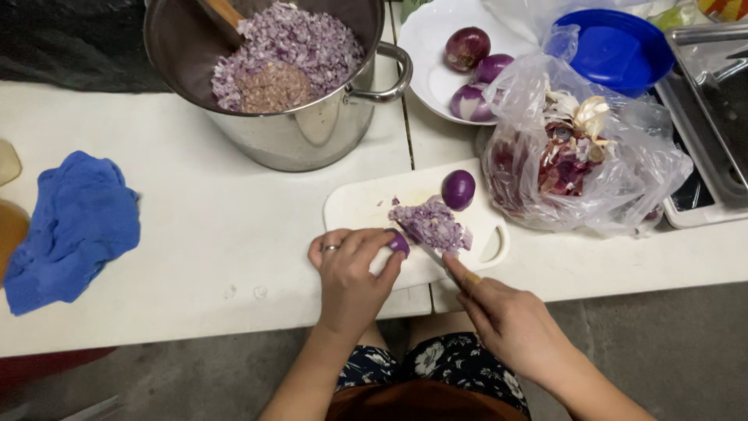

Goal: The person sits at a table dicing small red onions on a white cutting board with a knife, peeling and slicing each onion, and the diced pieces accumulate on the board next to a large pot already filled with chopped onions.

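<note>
Purple onion is what both your hands are busy with. Your left hand curls over a small onion piece, fingertips pinching it down against the white cutting board near its front edge. Your right hand is closed around the handle of a knife, forefinger stretched along the top, with the blade angled toward that piece and running beside the pile of chopped onion. A peeled onion half sits further back on the board, apart from the pile.

The likeliest slip is the blade meeting your left fingertips, since the piece is small and they lie right beside the edge. The board also reaches close to the front of the table, so hard pressure could tip or shift it. The half onion is rounded and might roll if bumped. Behind, the steel pot of chopped onion and the plastic bag of peels stand close to the board, and a wide sweep could catch either.
</note>
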{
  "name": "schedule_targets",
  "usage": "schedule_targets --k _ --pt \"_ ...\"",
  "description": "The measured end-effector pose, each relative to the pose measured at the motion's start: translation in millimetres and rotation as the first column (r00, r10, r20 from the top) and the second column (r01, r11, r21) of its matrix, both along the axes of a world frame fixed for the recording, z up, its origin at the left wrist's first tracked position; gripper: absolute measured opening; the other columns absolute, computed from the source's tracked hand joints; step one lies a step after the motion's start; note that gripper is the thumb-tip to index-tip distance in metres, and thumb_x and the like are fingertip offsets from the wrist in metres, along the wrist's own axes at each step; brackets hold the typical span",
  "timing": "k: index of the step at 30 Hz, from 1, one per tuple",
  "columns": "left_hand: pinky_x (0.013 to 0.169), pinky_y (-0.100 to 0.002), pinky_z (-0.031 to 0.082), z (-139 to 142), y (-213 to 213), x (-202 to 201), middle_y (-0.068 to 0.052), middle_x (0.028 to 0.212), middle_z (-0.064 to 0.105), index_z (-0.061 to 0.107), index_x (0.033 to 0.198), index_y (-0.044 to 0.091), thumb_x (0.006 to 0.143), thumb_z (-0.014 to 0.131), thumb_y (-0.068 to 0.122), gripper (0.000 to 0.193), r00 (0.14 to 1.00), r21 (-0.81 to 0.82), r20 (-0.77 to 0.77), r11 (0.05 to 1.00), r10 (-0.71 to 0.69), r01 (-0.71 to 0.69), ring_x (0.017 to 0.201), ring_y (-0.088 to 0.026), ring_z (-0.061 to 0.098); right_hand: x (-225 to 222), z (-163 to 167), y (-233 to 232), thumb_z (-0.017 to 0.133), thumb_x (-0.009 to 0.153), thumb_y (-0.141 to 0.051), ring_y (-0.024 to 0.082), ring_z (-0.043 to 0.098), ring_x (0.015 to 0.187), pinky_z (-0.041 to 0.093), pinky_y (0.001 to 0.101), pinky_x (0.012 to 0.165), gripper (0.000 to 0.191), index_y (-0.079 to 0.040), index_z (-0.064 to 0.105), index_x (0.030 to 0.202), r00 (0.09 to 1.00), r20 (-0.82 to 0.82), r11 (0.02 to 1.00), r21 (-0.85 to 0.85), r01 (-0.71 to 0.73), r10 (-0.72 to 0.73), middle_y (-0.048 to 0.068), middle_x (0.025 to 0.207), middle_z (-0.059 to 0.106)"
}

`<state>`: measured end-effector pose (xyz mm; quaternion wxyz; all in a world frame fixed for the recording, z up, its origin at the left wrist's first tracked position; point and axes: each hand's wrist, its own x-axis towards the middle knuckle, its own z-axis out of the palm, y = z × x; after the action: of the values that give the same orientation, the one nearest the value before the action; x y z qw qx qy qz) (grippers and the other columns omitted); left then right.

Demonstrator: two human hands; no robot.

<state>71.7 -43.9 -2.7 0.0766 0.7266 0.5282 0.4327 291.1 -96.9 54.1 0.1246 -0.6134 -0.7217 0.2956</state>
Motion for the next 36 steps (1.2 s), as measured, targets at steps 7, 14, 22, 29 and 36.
schedule_targets --k 7,14,22,29,36 --pt "0.103 -0.047 0.03 -1.0 -4.6 3.0 0.002 0.105 0.07 0.076 0.102 0.016 0.081 0.084 0.024 0.024 1.0 -0.001 -0.008 1.0 0.008 -0.008 0.104 -0.021 0.06 -11.8 11.6 -1.1 0.061 0.09 -0.015 0.032 0.072 0.069 0.056 0.0433 0.066 0.071 -0.028 0.045 0.157 0.999 0.03 0.998 -0.049 0.024 -0.023 0.011 0.078 0.071" --pt "0.103 -0.047 0.029 -3.4 -3.0 0.6 0.001 0.103 0.064 0.069 0.107 0.016 0.081 0.084 0.025 0.031 0.999 0.021 -0.048 1.0 -0.005 0.006 0.105 -0.021 0.058 -12.4 4.1 0.4 0.062 0.09 -0.013 0.032 0.075 0.075 0.057 0.041 0.068 0.062 -0.02 0.048 0.15 0.996 -0.082 1.0 0.021 0.023 -0.021 0.011 0.086 0.075" --pt "0.104 -0.051 0.029 0.0 -3.3 2.5 -0.003 0.101 0.059 0.071 0.125 0.019 0.087 0.077 0.023 0.039 0.988 0.015 -0.146 0.999 -0.043 0.045 0.104 -0.025 0.054 -19.7 -4.3 2.2 0.062 0.089 -0.014 0.031 0.073 0.071 0.056 0.0429 0.065 0.07 -0.029 0.047 0.156 0.999 0.037 1.0 -0.016 0.018 -0.017 0.009 0.083 0.073" --pt "0.104 -0.055 0.03 3.5 2.2 1.9 -0.006 0.097 0.057 0.077 0.112 0.024 0.083 0.076 0.024 0.028 0.96 0.042 -0.276 0.997 -0.045 0.059 0.103 -0.027 0.054 -21.7 -9.1 1.1 0.064 0.088 -0.014 0.032 0.069 0.062 0.055 0.0437 0.057 0.069 -0.029 0.05 0.154 0.991 0.133 0.99 0.137 -0.045 0.027 0.007 0.077 0.069" --pt "0.102 -0.056 0.031 1.2 5.1 -3.1 -0.006 0.097 0.058 0.078 0.11 0.022 0.083 0.076 0.025 0.027 0.964 0.022 -0.257 0.997 -0.07 0.078 0.1 -0.027 0.054 -7.5 3.6 -15.3 0.067 0.088 -0.019 0.033 0.069 0.063 0.054 0.045 0.059 0.065 -0.029 0.055 0.151 0.993 0.114 0.995 0.095 -0.022 0.011 0.01 0.076 0.069"
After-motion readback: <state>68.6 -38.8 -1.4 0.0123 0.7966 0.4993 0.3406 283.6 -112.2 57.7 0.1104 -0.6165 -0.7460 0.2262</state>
